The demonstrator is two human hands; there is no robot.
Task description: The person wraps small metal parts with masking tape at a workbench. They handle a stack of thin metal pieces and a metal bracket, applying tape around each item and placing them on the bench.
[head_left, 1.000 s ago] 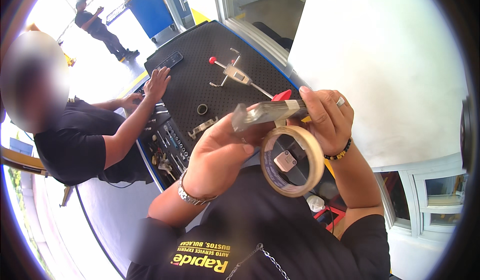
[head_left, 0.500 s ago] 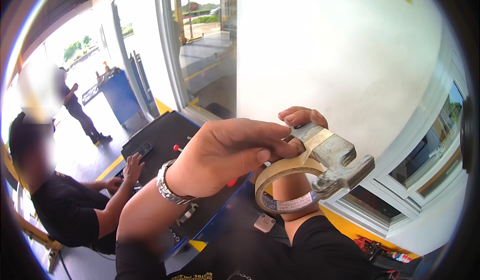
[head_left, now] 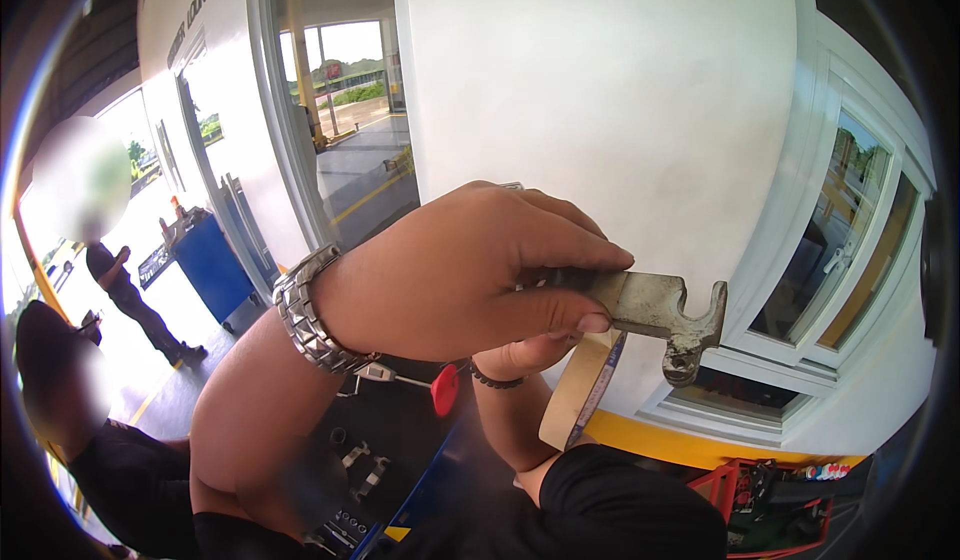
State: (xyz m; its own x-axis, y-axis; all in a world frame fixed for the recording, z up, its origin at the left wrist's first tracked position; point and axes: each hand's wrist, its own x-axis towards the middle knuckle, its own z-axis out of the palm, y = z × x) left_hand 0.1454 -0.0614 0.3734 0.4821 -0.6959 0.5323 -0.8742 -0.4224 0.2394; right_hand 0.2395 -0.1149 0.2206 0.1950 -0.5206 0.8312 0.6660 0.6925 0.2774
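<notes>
My left hand (head_left: 460, 275), with a metal watch (head_left: 310, 310) on its wrist, fills the middle of the view and is closed on a flat grey metal bracket (head_left: 660, 310) with a hooked end that sticks out to the right. My right hand (head_left: 520, 353) is just behind and below it, almost fully hidden; only its heel and a beaded wristband show. A roll of beige tape (head_left: 580, 390) hangs at my right wrist, seen edge-on. Whether the right hand's fingers also hold the bracket is hidden.
A white wall (head_left: 620, 110) is right in front, with a window (head_left: 840, 260) on the right and a glass door (head_left: 340, 130) on the left. Below lies a black tool tray (head_left: 390, 440) with a red-handled tool (head_left: 445, 388). A person crouches at lower left (head_left: 110, 480); another stands by a blue bin (head_left: 215, 265).
The view swung up from the tool tray to the wall. Both hands rose with the bracket and tape, and my left hand now wraps over the bracket, hiding the right hand.
</notes>
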